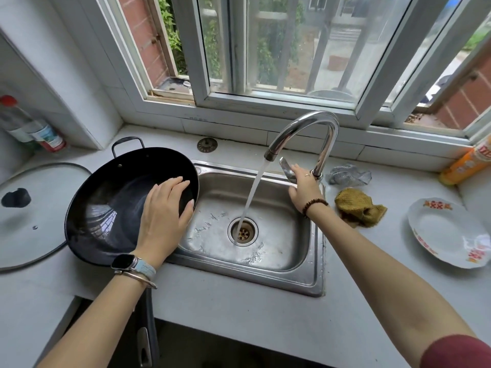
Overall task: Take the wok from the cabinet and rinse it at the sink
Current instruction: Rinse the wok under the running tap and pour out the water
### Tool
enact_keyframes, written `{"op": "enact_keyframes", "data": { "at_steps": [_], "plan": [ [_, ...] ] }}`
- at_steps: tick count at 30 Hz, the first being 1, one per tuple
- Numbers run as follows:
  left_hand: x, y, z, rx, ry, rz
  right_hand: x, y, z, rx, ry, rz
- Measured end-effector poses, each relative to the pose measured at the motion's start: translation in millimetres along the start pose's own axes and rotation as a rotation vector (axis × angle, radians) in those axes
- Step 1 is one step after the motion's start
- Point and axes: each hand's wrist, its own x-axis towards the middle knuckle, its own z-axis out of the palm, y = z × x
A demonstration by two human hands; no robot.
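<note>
Two hands — left (166, 208) gripping one wok (106, 205), right (305, 187) on one tap (305, 128).

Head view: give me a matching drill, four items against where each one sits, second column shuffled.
Items:
1. wok
2. glass lid
3. yellow cloth
4. white plate

Places:
A. counter, far right
B. tilted on the left edge of the sink, left hand on its rim
C. flat on the counter, far left
D. counter just right of the sink, near the right hand at the tap

Pairs: 1-B, 2-C, 3-D, 4-A
</note>
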Motion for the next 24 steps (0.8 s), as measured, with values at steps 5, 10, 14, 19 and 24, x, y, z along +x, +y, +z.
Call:
{"op": "enact_keyframes", "data": {
  "at_steps": [5, 10, 14, 19, 24],
  "plan": [
    [-27, -17, -12, -0.074, 0.005, -0.069, -58, -34, 4, 0.234, 0.132, 0.174],
    [-61, -32, -29, -0.166, -0.011, -0.180, -121, -92, 21, 0.513, 0.057, 0.241],
    [-93, -47, -39, -0.260, -0.011, -0.326, -155, -145, 51, 0.739, -0.230, 0.352],
    [-133, -58, -39, -0.456, -0.035, -0.683, -188, -207, 86, 0.881, -0.698, 0.522],
    [-149, -73, -17, -1.086, -0.371, -1.174, -216, -238, 112, 0.897, -0.849, 0.590]
  ]
}}
